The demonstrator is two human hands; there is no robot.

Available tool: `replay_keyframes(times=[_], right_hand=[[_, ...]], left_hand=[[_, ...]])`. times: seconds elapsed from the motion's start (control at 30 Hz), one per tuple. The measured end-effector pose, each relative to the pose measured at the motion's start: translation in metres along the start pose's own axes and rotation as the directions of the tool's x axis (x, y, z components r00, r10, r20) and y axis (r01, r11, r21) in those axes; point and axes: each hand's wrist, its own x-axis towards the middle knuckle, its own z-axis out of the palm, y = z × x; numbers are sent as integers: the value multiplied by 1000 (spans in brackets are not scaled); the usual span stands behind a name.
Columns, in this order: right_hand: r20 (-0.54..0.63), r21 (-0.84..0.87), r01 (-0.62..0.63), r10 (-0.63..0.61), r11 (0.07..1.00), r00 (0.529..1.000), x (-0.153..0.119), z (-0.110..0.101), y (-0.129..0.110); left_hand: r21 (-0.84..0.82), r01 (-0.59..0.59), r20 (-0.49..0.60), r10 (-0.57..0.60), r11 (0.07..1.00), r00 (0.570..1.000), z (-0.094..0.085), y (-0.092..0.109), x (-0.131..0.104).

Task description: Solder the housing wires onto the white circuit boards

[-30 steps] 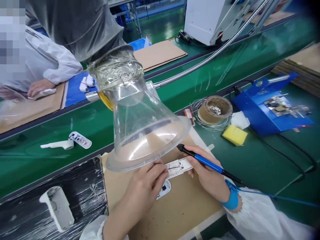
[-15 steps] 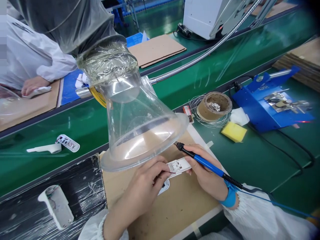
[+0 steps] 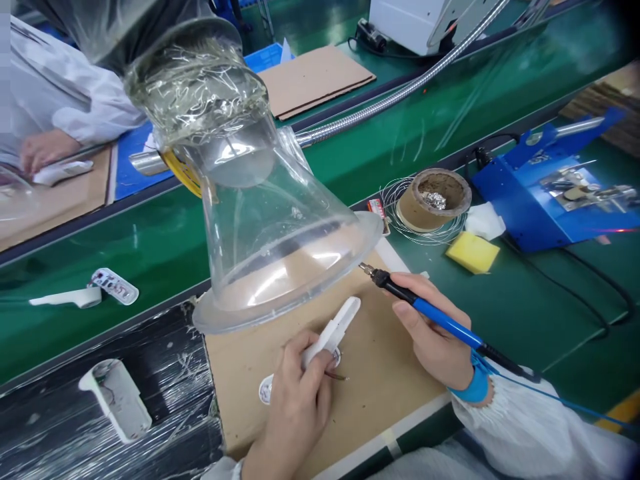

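Note:
My left hand [image 3: 300,393] grips a white plastic part [image 3: 333,328] over the brown board [image 3: 390,373]. Thin dark and red wires [image 3: 336,377] stick out below its fingers. A small white oval piece [image 3: 265,389] shows beside that hand, partly hidden behind it. My right hand [image 3: 435,333] is closed on a blue and black soldering iron [image 3: 435,319], whose metal tip points up and left, apart from the white part. The clear funnel hood [image 3: 280,247] hangs just above the board.
A white housing [image 3: 117,400] lies on black wrapping at left; two white pieces [image 3: 83,297] lie on the green belt. At right are a solder wire bowl [image 3: 423,213], yellow sponge [image 3: 473,252] and blue stand [image 3: 530,207]. A person's hand [image 3: 47,148] works at upper left.
My left hand has moved down and turned the white part so it points up and right. My right hand has let go of that part and moved right with the soldering iron. The view has shifted slightly.

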Motion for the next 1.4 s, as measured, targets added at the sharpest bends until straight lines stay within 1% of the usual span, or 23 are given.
replay_keyframes(times=[0.07,0.13,0.2,0.27,0.33,0.4,0.47,0.53,0.63,0.77,0.97,1.23,1.4], right_hand=[[-14,8,2,-2,1000,1000,-1,0,-3],[-33,6,-10,10,1000,999,-3,0,-5],[-35,26,-43,44,999,998,-5,-2,-6],[-18,99,-87,90,991,996,-8,-5,-5],[1,187,-123,125,975,992,-13,-8,-2],[16,232,-157,157,960,987,-17,-10,1],[48,214,-187,181,959,982,-21,-11,2],[89,147,-196,185,969,979,-22,-10,1],[138,48,-165,157,985,978,-21,-7,-3],[180,5,-137,134,991,974,-16,-1,-8],[176,9,-134,131,991,976,-13,2,-8],[205,47,-131,119,990,972,-12,3,-10],[198,74,-127,110,989,974,-14,1,-6]], left_hand=[[79,-11,-45,14,997,999,6,-7,5],[71,36,-76,-31,997,997,5,-14,14],[-1,100,-71,-100,995,992,-2,-18,23],[-51,135,-52,-138,990,989,-11,-19,29],[-51,128,-39,-130,990,991,-18,-18,31],[-20,97,-27,-98,995,995,-20,-16,29],[12,75,-1,-75,997,997,-18,-14,27],[37,73,10,-73,997,997,-15,-15,24],[57,100,-20,-99,993,995,-10,-17,21],[59,119,-30,-117,991,993,-6,-20,20],[48,113,-51,-111,992,993,-4,-21,18],[47,121,-55,-119,992,991,-2,-21,18],[51,111,-47,-109,992,993,-3,-21,20]])
